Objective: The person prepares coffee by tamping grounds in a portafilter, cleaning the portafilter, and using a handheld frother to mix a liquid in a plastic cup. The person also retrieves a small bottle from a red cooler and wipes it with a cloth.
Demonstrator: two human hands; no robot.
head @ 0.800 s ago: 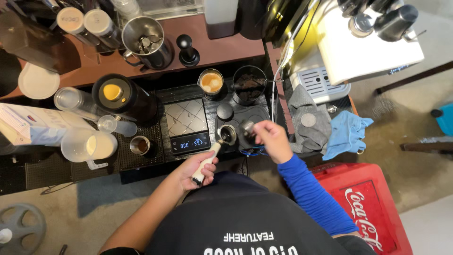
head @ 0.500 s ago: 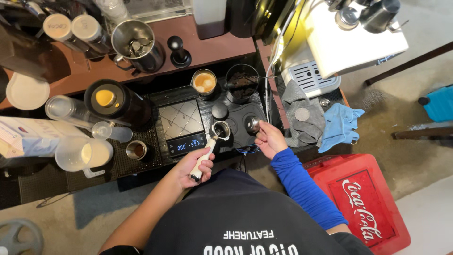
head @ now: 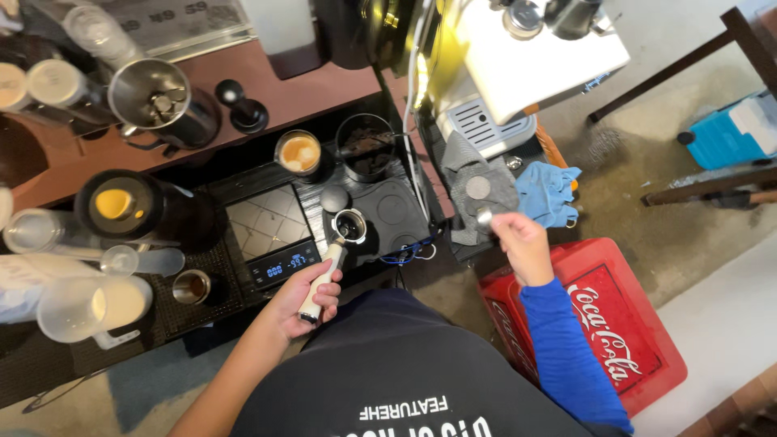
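My left hand grips the cream handle of a portafilter. Its metal basket rests on the black mat, just right of the digital scale. My right hand, in a blue sleeve, is out to the right over the edge of a grey cloth. It pinches a small round metal tool. A second round metal piece lies on the grey cloth above it.
A cup of milky coffee and a dark round container stand behind the scale. Plastic cups, a black jug and a steel pitcher crowd the left. An espresso machine, blue cloth and red crate are right.
My right hand has moved away from the portafilter basket to the right, over the grey cloth, carrying the small metal tool. My left hand keeps its hold on the handle.
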